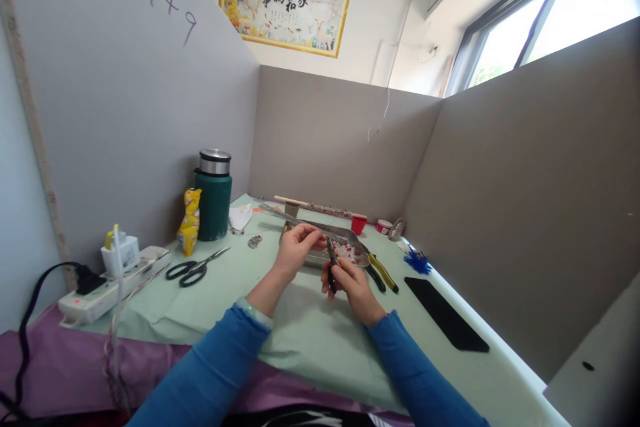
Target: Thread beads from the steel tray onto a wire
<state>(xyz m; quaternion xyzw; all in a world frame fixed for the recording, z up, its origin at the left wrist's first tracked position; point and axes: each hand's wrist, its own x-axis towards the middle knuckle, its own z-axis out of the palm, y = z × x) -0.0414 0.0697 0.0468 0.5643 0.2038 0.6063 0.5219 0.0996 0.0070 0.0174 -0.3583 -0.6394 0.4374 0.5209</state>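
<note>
My right hand (354, 283) is wrapped round small dark-handled pliers (332, 260), jaws pointing up and away from me. Close beside the jaws, my left hand (296, 250) is closed in a pinch; what lies between its fingertips is too small to make out. Both hands are over the near side of a metal tray (367, 259) that holds small pink, white and red beads (346, 252). Thin, pale wire-like strands (274, 211) stretch from the back left across the tray behind my fingers. Yellow-and-green-handled pliers (381, 272) lie against the tray's right side.
Black scissors (193, 271), a yellow packet (189, 221) and a green flask (214, 203) are at left, near a power strip (95, 297). Behind the tray lie a beaded stick (325, 209) and a red cup (359, 224). A black strip (445, 313) and blue tuft (418, 260) sit right.
</note>
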